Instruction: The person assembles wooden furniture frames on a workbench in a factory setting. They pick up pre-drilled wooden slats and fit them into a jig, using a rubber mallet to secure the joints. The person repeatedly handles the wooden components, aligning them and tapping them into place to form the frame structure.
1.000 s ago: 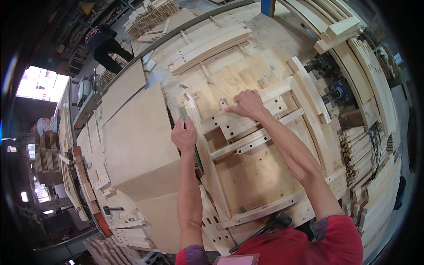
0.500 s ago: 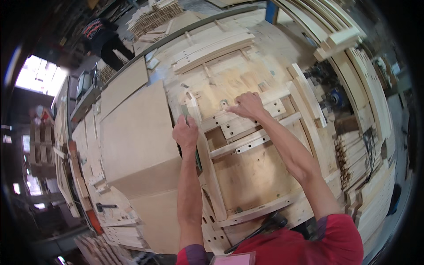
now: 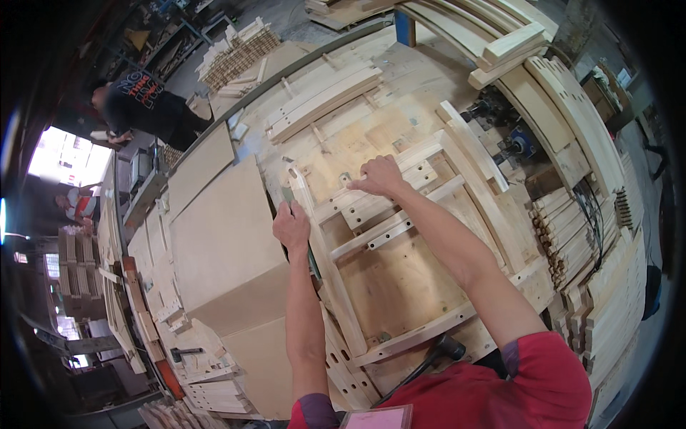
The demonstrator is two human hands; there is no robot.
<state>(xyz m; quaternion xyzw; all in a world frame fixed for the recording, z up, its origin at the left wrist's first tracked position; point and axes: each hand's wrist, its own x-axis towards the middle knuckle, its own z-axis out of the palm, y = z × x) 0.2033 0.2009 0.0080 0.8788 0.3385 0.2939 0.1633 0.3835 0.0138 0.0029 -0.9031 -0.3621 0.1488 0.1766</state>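
Note:
A pale wooden frame (image 3: 343, 297) lies on the workbench in front of me, with cross rails and drilled holes. My left hand (image 3: 291, 225) is closed round a long, narrow green strip (image 3: 288, 194) beside the frame's left rail; what the strip belongs to is unclear. At the frame's far side, my right hand (image 3: 382, 176) curls its fingers over a wooden rail (image 3: 420, 171), thumb pointing left near a small metal tab (image 3: 344, 177). Nearer me sits a narrower cross slat (image 3: 389, 238) with dark holes. A black-headed mallet (image 3: 449, 348) rests by the frame's near edge.
Large brown sheets (image 3: 221, 236) cover the bench at left, with a small hammer (image 3: 187, 353) beyond. Curved boards (image 3: 325, 104) lie at the far side. Stacked wooden parts (image 3: 572, 239) and a machine with a blue part (image 3: 523, 141) are at right. A person (image 3: 146, 107) stands far left.
The view has shifted, so the bench and frame sit slightly lower and further left. My left hand stays closed on the green strip, and my right hand stays at the far rail.

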